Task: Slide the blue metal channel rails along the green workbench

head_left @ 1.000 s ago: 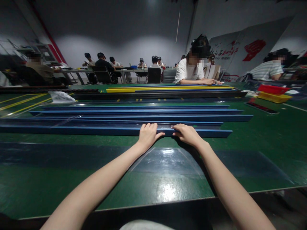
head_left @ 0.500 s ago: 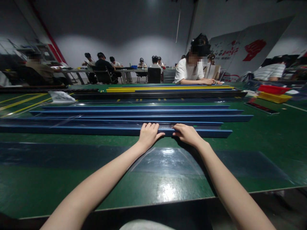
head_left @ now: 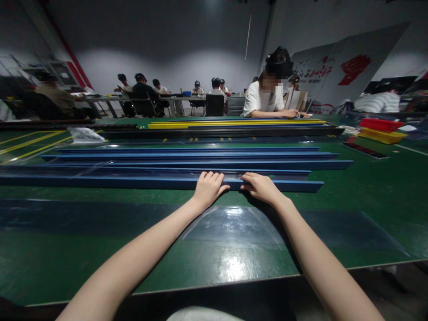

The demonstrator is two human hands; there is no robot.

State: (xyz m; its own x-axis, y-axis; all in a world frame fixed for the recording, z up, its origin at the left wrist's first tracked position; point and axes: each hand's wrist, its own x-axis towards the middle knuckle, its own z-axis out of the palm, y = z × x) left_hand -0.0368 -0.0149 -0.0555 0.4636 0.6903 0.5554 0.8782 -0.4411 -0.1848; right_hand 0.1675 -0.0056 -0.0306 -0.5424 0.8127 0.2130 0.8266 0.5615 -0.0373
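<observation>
A long blue channel strip (head_left: 133, 183) with raised edges lies across the green table, nearest to me. My left hand (head_left: 207, 189) is closed over its front edge, fingers inside the channel and thumb on the near side. A short way to the right, my right hand (head_left: 260, 185) grips the same edge, its fingertips bent over it and partly hidden. Just behind this strip lie several more blue strips (head_left: 267, 165), parallel to it. A clear plastic sheet (head_left: 341, 229) is spread flat on the table under my forearms.
Yellow strips (head_left: 187, 125) and a dark strip (head_left: 234, 132) lie farther back. On the right are a red tray (head_left: 383, 125), a yellow tray (head_left: 383, 136) and a phone-like flat object (head_left: 366, 150). A co-worker (head_left: 267, 98) leans over the table's far side.
My left hand has shifted very slightly to the right along the blue strip's edge. The right hand and the strips look unmoved.
</observation>
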